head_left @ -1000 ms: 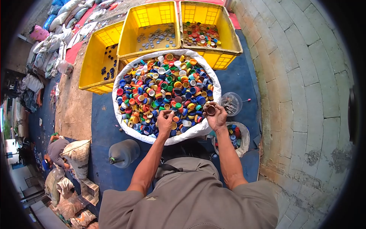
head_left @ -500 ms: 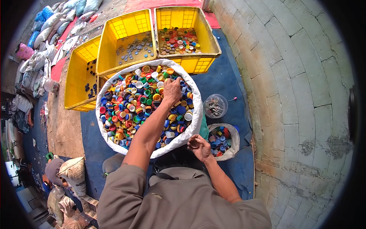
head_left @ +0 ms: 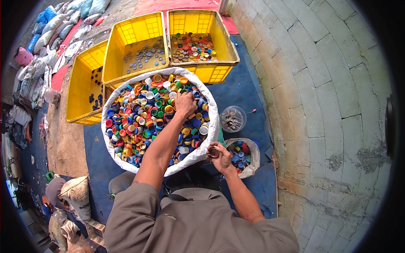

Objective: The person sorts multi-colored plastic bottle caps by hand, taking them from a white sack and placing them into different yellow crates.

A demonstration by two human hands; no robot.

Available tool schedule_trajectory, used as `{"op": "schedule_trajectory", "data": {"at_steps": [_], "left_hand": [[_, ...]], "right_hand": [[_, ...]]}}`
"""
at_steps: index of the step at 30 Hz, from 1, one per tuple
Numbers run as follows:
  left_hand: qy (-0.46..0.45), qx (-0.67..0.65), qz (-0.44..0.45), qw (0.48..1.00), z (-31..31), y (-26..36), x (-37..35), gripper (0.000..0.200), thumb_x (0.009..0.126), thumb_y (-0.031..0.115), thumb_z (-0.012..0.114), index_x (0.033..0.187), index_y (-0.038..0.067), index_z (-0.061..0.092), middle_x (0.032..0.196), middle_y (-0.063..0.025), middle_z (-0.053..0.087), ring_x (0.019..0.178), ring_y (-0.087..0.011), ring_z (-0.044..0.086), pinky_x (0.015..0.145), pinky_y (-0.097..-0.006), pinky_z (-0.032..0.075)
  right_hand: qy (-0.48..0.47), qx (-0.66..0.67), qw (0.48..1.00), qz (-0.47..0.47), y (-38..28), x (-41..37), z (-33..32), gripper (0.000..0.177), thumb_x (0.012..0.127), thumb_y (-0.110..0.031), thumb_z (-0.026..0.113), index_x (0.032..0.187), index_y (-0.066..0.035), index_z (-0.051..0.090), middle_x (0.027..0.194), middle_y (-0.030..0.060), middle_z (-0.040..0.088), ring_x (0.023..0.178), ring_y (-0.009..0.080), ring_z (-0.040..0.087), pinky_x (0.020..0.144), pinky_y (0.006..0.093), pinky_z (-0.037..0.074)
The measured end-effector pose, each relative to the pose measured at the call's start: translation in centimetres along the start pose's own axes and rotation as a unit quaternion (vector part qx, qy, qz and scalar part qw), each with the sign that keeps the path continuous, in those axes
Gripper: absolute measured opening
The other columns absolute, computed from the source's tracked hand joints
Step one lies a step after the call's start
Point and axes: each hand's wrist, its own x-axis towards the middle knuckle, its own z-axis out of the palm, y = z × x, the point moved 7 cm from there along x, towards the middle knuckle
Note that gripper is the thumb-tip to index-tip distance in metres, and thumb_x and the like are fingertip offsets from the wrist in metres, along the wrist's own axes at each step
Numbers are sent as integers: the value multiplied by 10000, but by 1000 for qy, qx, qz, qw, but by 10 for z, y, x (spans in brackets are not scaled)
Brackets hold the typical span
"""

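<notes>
Noted underfoot: blue sheeting, bounded on the right by a pale block wall. Recorded at far left: filled bags in a heap, strips of red ground covering nearby. Observed beyond the work area: three yellow crates in a row, namely a left crate with dark caps inside, a middle crate with pale bluish caps, and a right crate with mixed caps, largely red and orange.

Found directly before the wearer: a large white sack, rim rolled outward, filled with loose bottle caps of many colours. Located the left hand over the far right part of that pile, fingers bent down among the caps; cannot tell how far apart, or whether closed on anything. Located the right hand beside the near right rim, thumb and fingers curled closed around a brown cap, hollow side facing up. Cannot confirm contact with the rim.

Logged further right: a transparent tub of small items and, nearer, a small pale sack of mostly blue and red caps.
</notes>
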Motion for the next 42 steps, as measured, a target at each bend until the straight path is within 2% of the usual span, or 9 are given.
{"op": "schedule_trajectory", "data": {"at_steps": [4,10,12,16,24,30,35,38,42], "left_hand": [[2,-19,-19,1000,3,0,-4,169,755,214,621,842,71,641,884,-120,671,924,-307,556,840,-432,389],[89,-271,-133,949,-25,-20,-36,234,770,189,616,920,11,609,831,-178,667,800,-348,645,740,-418,513],[105,-360,-178,910,-39,-27,-63,238,808,167,638,960,-11,597,855,-138,667,782,-244,663,712,-361,522],[8,-727,-304,616,-19,-52,-126,236,861,42,554,1091,9,516,947,-110,623,808,-199,639,743,-323,553],[56,-871,-298,386,-54,-110,-253,268,812,117,537,1059,12,548,874,-81,564,833,-202,573,808,-378,509],[91,-840,-402,351,-56,-134,-312,126,867,192,615,803,98,560,570,48,385,524,-94,393,550,-254,389],[76,-812,-419,399,-55,-137,-330,308,856,180,684,670,175,438,551,75,337,490,-54,351,489,-223,345],[101,-791,-446,407,-58,-133,-335,299,864,175,674,675,177,442,555,72,386,506,-57,412,496,-229,366],[111,-789,-434,421,-62,-132,-336,176,883,152,654,772,149,518,611,53,459,556,-77,479,525,-244,405]], "right_hand": [[3,-11,1000,0,8,-4,4,266,840,-221,545,1061,-74,524,957,66,589,872,186,582,767,343,464],[15,6,1000,23,25,-8,1,251,844,-224,537,1054,-86,536,916,61,599,836,189,591,752,352,475],[22,5,999,39,31,-6,4,193,847,-248,542,971,-102,545,875,47,593,825,186,591,733,357,478],[0,-6,998,60,44,12,8,165,854,-276,564,838,-114,534,822,31,567,785,182,575,701,355,474],[-7,-77,996,43,57,43,65,170,903,-259,590,814,-127,530,710,-1,511,679,149,542,620,312,461],[49,-282,958,-13,69,61,84,191,825,-164,698,836,-90,522,641,-17,500,561,90,503,507,248,437],[53,-617,723,-305,30,86,120,183,769,-87,690,894,6,594,824,130,652,772,258,646,717,354,505],[33,-662,663,-349,22,102,146,281,772,-88,689,1019,-6,580,918,144,670,851,314,647,764,386,509],[62,-760,597,-249,30,120,159,395,773,-159,708,1116,-39,556,997,161,672,927,335,650,787,408,512]]}}
